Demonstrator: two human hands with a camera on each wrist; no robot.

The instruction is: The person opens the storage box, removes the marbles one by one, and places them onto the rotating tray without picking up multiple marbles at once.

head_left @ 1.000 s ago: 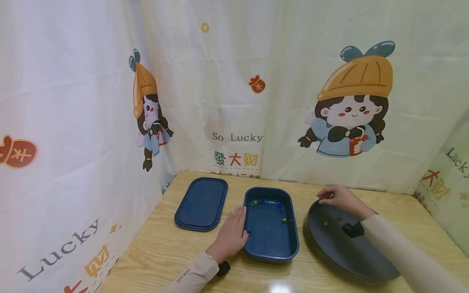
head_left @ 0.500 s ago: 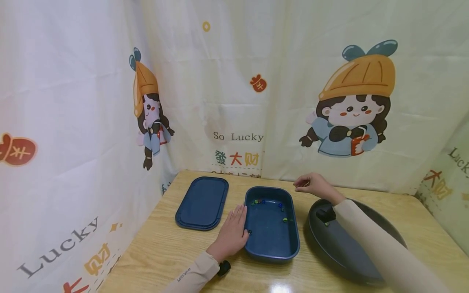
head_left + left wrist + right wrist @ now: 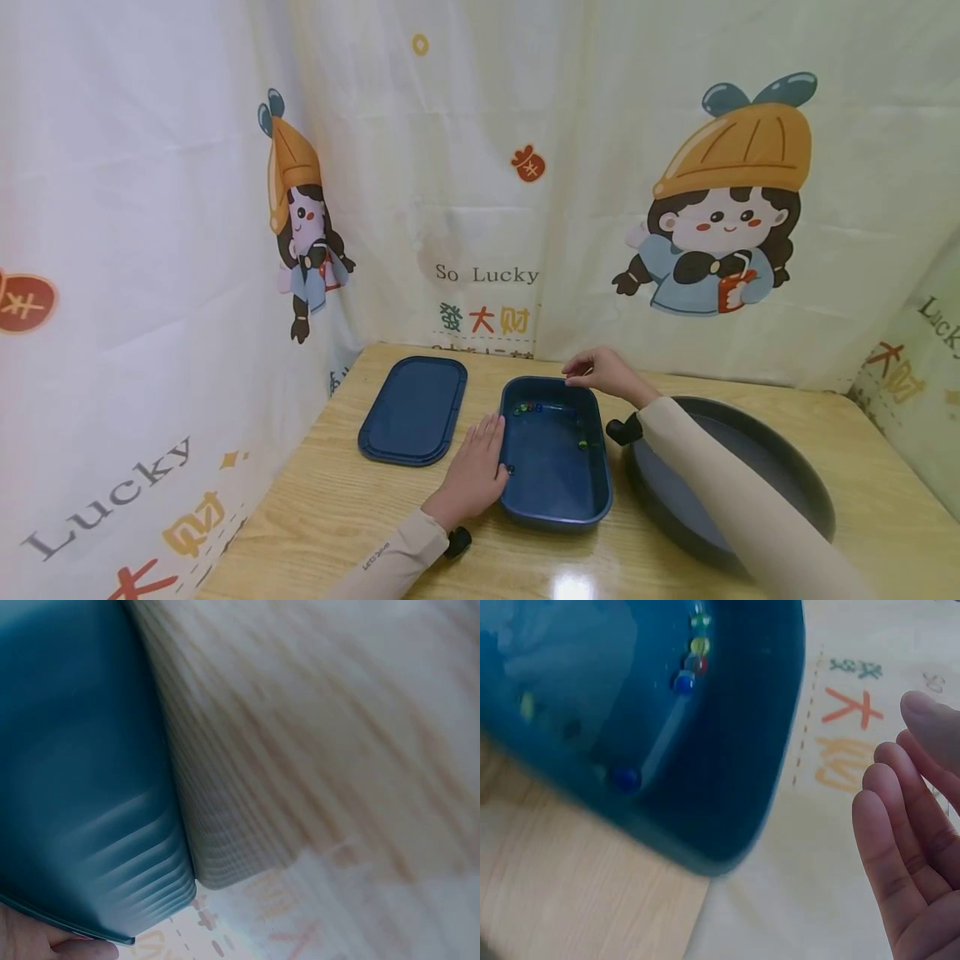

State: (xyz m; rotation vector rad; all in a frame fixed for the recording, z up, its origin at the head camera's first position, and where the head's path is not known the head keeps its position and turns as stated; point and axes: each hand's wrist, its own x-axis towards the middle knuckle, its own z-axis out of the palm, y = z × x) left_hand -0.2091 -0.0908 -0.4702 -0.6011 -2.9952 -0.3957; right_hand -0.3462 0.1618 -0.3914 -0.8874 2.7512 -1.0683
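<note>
My left hand [image 3: 471, 473] lies with straight fingers along the left side of a blue rectangular box [image 3: 551, 492]; its fingertips [image 3: 86, 950] show at the rim in the left wrist view. Several glass marbles [image 3: 684, 682] lie inside the box, mostly along its far end and right side. My right hand [image 3: 611, 375] is at the box's far right corner, just above the rim. Its thumb [image 3: 930, 720] and index finger come together, the other fingers bent beside them. Whether a marble is between them is hidden.
A large dark grey pan [image 3: 813, 500] stands right of the box, partly covered by my right sleeve. A flat blue lid [image 3: 412, 408] lies on the wooden table [image 3: 315, 508] to the left. A printed curtain [image 3: 480, 167] hangs behind the table and at both sides.
My right hand has moved left from over the pan to the far right corner of the box. My left hand has stayed at the box's side.
</note>
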